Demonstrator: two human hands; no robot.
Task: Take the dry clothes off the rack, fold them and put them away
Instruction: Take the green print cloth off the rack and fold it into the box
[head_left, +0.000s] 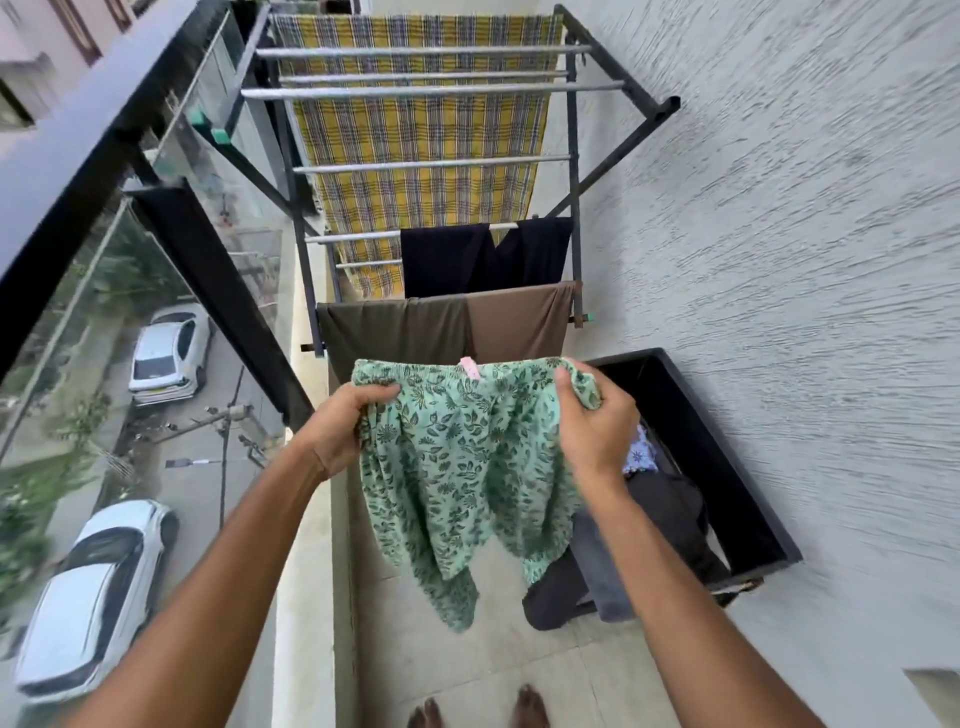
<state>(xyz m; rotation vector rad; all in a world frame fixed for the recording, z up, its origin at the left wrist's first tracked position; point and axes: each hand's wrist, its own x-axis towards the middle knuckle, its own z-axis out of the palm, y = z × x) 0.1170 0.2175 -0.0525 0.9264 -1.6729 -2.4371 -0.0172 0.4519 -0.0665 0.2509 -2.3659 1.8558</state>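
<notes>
green floral shorts (457, 457) are held at the waistband, left hand (337, 431) and right hand (592, 421) gripping each end (off the rack (436, 163)); next comes folding, i think.

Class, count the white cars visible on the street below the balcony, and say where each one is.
2. The farther white car sits up the street; the nearer white car is at lower left. The railing frame may hide others.
</notes>
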